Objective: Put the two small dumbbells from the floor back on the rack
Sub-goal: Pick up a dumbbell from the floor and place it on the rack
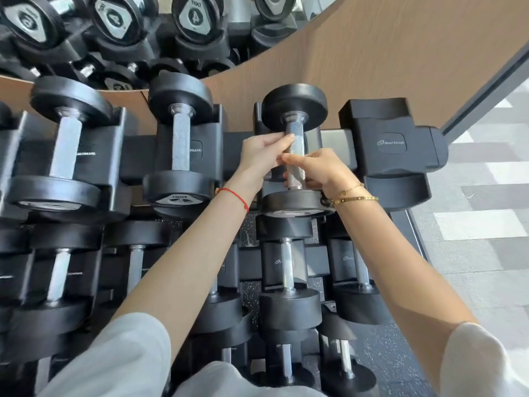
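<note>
A small black dumbbell (pixel 294 107) with a knurled steel handle lies in a cradle on the top row of the black rack (pixel 398 144). Both my hands are at its handle. My left hand (pixel 262 154) pinches the handle's upper part from the left. My right hand (pixel 320 167) wraps the lower part from the right. An empty black cradle (pixel 392 124) sits just right of this dumbbell. A second small dumbbell is not seen apart from the racked ones.
Two more dumbbells (pixel 180 144) rest in cradles to the left on the top row. Lower rows hold several bigger dumbbells (pixel 289 282). A mirror (pixel 143 30) and a wooden wall panel (pixel 400 53) stand behind the rack. Grey carpet tiles (pixel 486 224) lie to the right.
</note>
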